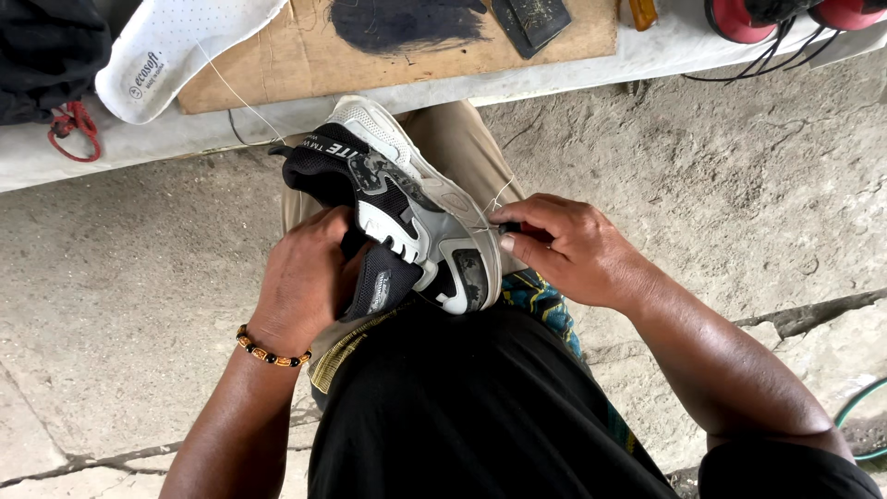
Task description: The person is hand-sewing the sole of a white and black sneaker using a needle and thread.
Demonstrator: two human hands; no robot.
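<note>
Nearest to you, your lap is covered by black cloth (480,407), with a strip of blue and yellow patterned fabric (540,305) showing at its far edge. On your left wrist sits a beaded bracelet (270,352) of orange and black beads.

Your left hand (305,277) wraps around the black padded collar of a black, grey and white sneaker (407,222), its grip clenched on the shoe and holding it on your knee with the sole turned to the right. Your right hand (568,248) is just right of the sole; its fingers pinch a small dark tool (510,227), the tip touching the sole's edge. A thin pale thread (497,196) rises from that spot, and another length runs from the shoe's far end up to the left.

Around your knee lies cracked concrete floor (721,166). Farther off, the white-covered tabletop (111,143) carries a white insole (176,46) at far left, a cardboard sheet (305,55) with a black smear, and a red cord (74,125).
</note>
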